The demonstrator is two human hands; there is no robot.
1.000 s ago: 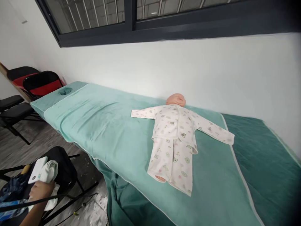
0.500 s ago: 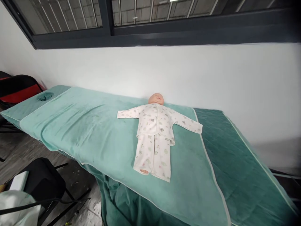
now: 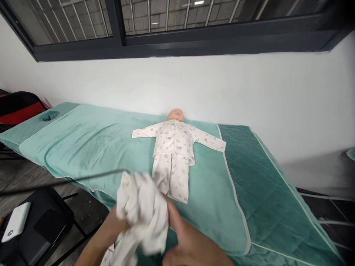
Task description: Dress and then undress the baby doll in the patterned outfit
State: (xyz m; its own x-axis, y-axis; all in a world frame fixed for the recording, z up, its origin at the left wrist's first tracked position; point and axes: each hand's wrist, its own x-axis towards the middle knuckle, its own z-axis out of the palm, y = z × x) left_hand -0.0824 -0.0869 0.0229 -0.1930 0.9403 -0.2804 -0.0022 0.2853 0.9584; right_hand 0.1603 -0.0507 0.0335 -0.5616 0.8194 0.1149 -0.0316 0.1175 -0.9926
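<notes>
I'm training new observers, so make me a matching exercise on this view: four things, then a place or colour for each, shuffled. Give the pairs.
Things
1. Doll in printed clothes
2. Crumpled white cloth
3. White rectangular object
4. Window frame

Places or colours
A. On the black chair
B. Lying on the green-covered bed
C. Dark grey
D. Between left hand and right hand

Pairs: 1-B, 2-D, 3-A, 4-C

White cloth [image 3: 145, 212], crumpled, motion-blurred, is held bunched up in left hand [image 3: 120, 222], right hand [image 3: 185, 236] at its edge; lower folds left dangling.
</notes>
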